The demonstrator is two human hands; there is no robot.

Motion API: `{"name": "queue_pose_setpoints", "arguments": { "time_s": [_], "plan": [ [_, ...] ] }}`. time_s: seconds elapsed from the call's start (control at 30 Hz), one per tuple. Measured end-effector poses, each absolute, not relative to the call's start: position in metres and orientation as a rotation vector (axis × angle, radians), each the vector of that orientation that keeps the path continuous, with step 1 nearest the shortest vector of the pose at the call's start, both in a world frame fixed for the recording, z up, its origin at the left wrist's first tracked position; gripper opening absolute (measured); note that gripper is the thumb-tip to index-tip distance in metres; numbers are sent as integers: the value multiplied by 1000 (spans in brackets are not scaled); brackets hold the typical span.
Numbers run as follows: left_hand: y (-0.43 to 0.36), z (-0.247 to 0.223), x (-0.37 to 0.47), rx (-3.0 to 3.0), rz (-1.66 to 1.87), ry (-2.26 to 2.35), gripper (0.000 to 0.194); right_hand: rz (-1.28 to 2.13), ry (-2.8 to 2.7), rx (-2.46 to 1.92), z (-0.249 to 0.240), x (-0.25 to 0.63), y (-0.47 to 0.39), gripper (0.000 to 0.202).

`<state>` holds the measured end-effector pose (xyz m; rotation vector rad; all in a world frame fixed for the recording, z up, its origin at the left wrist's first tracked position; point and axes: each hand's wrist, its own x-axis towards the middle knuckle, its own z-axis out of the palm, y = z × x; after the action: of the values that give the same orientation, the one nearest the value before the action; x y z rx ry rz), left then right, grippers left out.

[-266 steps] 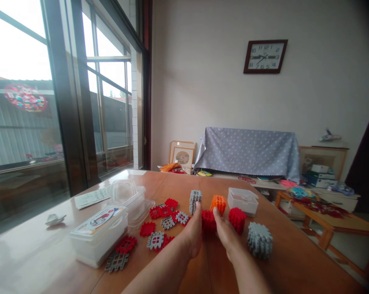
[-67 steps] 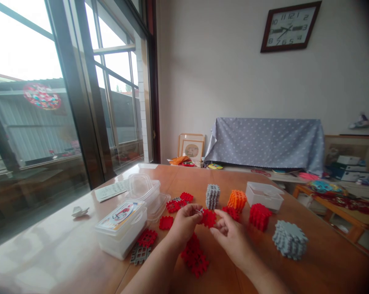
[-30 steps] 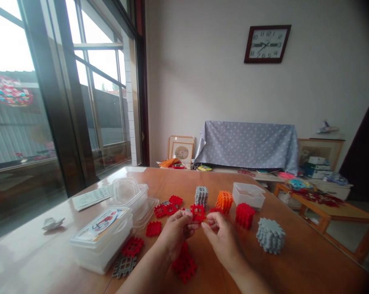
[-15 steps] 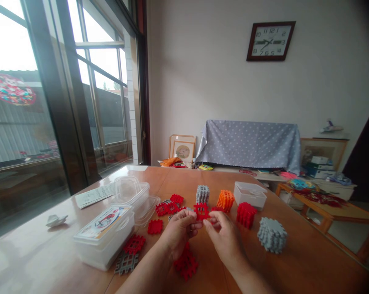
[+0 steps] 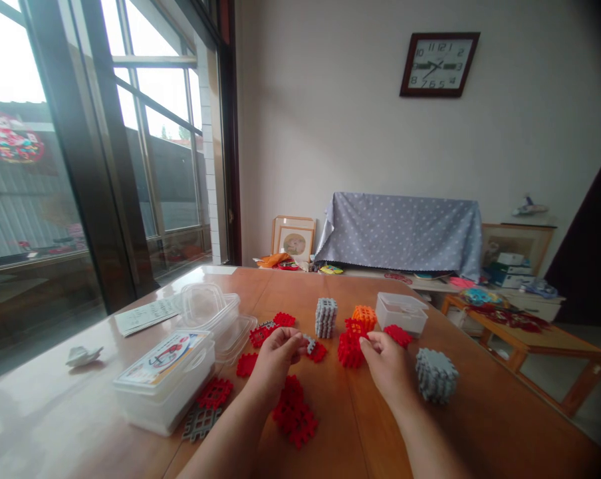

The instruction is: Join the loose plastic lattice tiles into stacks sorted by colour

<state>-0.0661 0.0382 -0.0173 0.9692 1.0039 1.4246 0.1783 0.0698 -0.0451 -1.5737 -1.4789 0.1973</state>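
My left hand point(image 5: 279, 356) is closed, thumb against curled fingers, with nothing visible in it, beside a small grey piece and a red piece point(image 5: 316, 351). Pinched at its edge by my right hand point(image 5: 387, 359) is a red lattice piece point(image 5: 356, 326), upright over a red stack point(image 5: 350, 352). An orange stack point(image 5: 364, 315) stands just behind. To the left rises a grey lattice stack point(image 5: 326, 318). Beyond my right hand lie more red pieces point(image 5: 398, 334), partly hidden by it. Overlapping red pieces point(image 5: 294, 412) lie between my forearms.
A lidded clear box point(image 5: 163, 379) stands at the left, with open clear containers point(image 5: 215, 319) behind it. A grey stack point(image 5: 437, 376) and another clear box point(image 5: 401, 314) stand at the right. Red and grey lattice pieces point(image 5: 202, 423) lie near the lidded box. A booklet point(image 5: 145, 317) is farther back.
My left hand has let go of the red lattice piece and moved left. My right hand has carried that piece right, to the red stack. The view has shifted slightly.
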Motion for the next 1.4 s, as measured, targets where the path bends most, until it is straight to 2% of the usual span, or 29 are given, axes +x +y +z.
{"name": "queue_pose_setpoints", "arguments": {
  "time_s": [0.33, 0.6, 0.73, 0.87, 1.07, 1.13, 1.27, 1.33, 1.4],
  "plan": [
    [45, -22, -71, 1084, 1507, 1072, 36, 240, -1581, -1609, -51, 180, 69, 28],
    [47, -22, -80, 1118, 1530, 1178, 33, 189, -1530, -1667, -39, 179, 62, 39],
    [47, -19, -86, 1135, 1535, 1239, 26, 199, -1634, -1468, -34, 157, 48, 36],
    [49, -21, -89, 1158, 1542, 1279, 17, 336, -1991, -1249, -32, 121, 19, 32],
    [53, -29, -88, 1192, 1523, 1296, 20, 420, -2355, -1155, -26, 91, -18, 69],
    [53, -29, -86, 1196, 1511, 1276, 21, 372, -2368, -1185, -26, 88, -21, 59],
    [51, -29, -83, 1208, 1499, 1255, 22, 297, -2334, -1204, -31, 88, -15, 17],
    [50, -31, -82, 1204, 1495, 1241, 22, 279, -2296, -1199, -35, 91, -9, 9],
    [51, -33, -81, 1195, 1486, 1219, 23, 285, -2258, -1196, -39, 95, -2, 9]
  ]
}}
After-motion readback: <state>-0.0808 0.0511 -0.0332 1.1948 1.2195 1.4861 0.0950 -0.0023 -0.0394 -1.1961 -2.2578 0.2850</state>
